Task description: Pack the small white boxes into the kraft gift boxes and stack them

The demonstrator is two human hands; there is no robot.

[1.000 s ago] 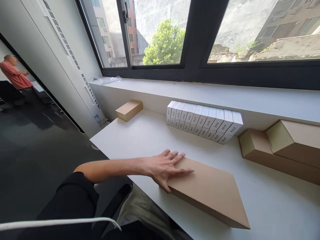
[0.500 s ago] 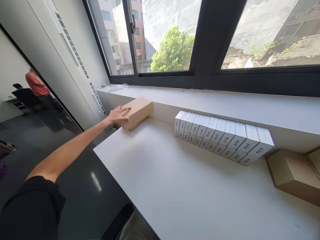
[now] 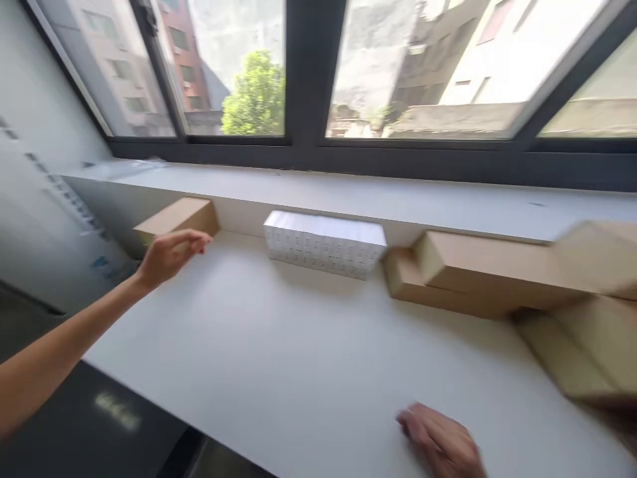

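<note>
My left hand point(image 3: 169, 255) hovers just in front of a small brown cardboard box point(image 3: 182, 214) at the table's far left, fingers loosely apart and holding nothing. Whether it touches the box is hard to tell in the blur. My right hand point(image 3: 442, 439) rests low on the white table point(image 3: 279, 358) near the front edge, with nothing in it. A row of several small white boxes point(image 3: 324, 243) stands against the wall below the windowsill.
Long brown cardboard boxes point(image 3: 478, 272) lie stacked at the back right, and another brown box point(image 3: 582, 352) sits blurred at the far right. The windowsill point(image 3: 348, 192) runs along the back. Dark floor lies beyond the table's left edge.
My left hand has drawn back a little from the small brown box. The view has swung to the right, and my right hand has come into view on the table.
</note>
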